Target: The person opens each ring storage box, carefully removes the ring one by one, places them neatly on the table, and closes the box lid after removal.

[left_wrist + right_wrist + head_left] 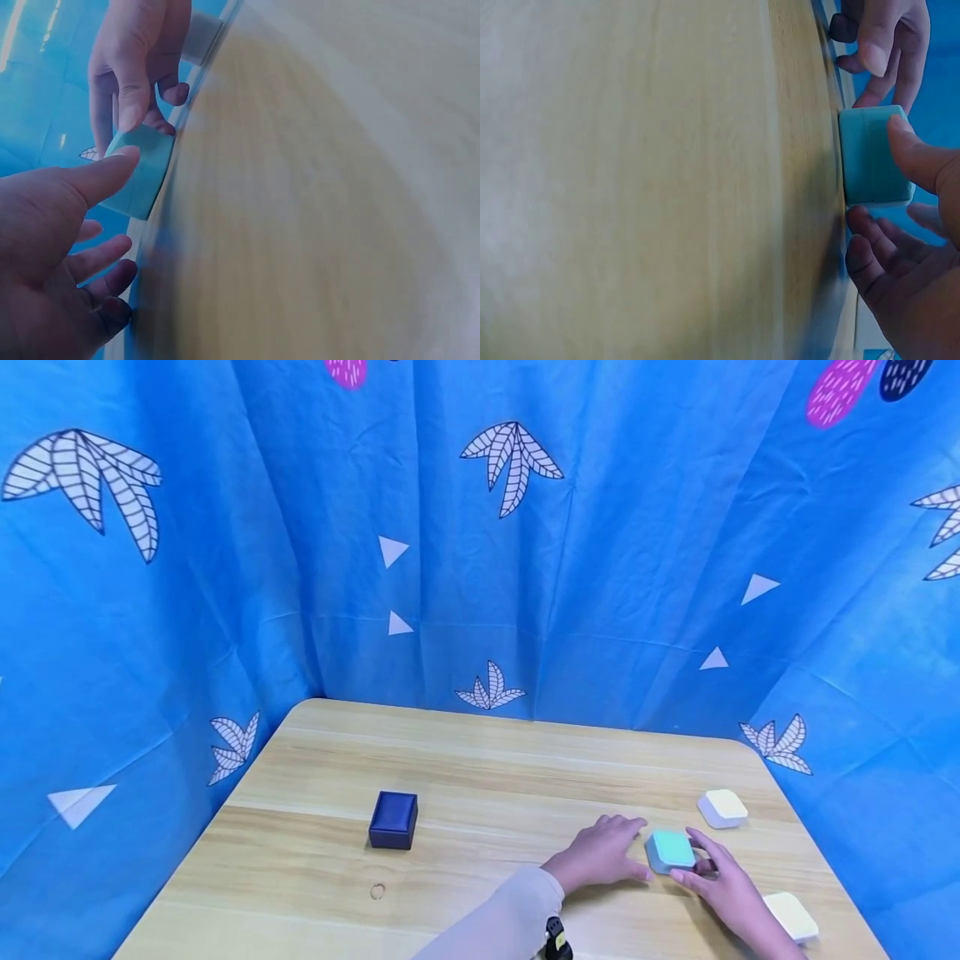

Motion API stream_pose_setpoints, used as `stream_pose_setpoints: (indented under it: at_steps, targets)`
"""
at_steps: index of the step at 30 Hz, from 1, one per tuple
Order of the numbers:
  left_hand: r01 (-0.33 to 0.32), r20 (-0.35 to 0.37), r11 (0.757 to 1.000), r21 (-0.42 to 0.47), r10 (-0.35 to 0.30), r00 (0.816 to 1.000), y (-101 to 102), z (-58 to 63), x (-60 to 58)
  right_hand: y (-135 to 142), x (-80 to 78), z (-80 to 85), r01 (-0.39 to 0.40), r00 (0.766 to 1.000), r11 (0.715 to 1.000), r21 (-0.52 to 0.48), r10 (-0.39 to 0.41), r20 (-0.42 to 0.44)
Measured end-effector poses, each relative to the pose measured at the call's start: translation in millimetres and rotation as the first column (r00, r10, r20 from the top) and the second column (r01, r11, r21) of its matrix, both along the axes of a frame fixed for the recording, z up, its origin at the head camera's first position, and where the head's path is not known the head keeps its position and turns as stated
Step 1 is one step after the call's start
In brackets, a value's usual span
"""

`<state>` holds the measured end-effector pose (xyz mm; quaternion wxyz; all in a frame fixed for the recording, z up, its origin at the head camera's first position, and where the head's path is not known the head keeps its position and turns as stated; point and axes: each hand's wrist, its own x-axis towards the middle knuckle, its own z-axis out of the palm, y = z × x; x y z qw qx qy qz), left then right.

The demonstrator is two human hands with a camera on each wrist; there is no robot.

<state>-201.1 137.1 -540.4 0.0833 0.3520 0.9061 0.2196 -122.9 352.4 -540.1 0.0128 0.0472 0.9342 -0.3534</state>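
On the right side of the wooden table sits a small teal box (671, 850) with rounded corners. My right hand (723, 885) curls its thumb and fingers round the box's right end. The left hand (606, 853) is at its other side, fingers spread and loosely bent, holding nothing. The left wrist view shows the left thumb overlapping the teal box (146, 169); contact is unclear. In the right wrist view, the right thumb lies across a face of the teal box (874, 161), with the other fingers at its lower edge.
Two white rounded boxes stand to the right, one farther back (722, 808) and one partly behind the right forearm (791, 917). At left sits a dark blue ring box (393, 820), with a thin ring (377, 891) nearer. A blue patterned curtain (480, 568) surrounds the table (480, 760).
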Motion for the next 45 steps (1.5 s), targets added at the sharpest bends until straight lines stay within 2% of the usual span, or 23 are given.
stream_pose_setpoints:
  at_steps: [3,11,24,30,45]
  targets:
    - [0.001,-0.01,1.0,0.011,-0.001,1.0,4,-3.6,-0.8,0,-0.5,-1.6,-0.003,1.0,1.0,-0.013,0.003,-0.009]
    - [-0.005,-0.022,1.0,0.025,0.006,1.0,16,-10.9,-2.2,1,-2.5,-3.0,0.018,0.999,0.999,-0.031,-0.016,0.038]
    - [-0.077,-0.038,0.997,0.019,0.078,0.996,27,-14.3,-1.0,0,-4.0,-4.1,0.075,0.992,0.994,-0.084,-0.066,0.111]
    - [-0.087,-0.042,0.996,0.017,0.088,0.995,26,-14.1,0.2,-1,-3.8,-7.5,0.081,0.991,0.994,-0.073,-0.072,0.115]
    - [-0.094,-0.059,0.996,-0.006,0.093,0.994,12,-10.6,9.5,-17,2.7,-4.3,0.067,0.993,0.996,-0.055,-0.061,0.102]
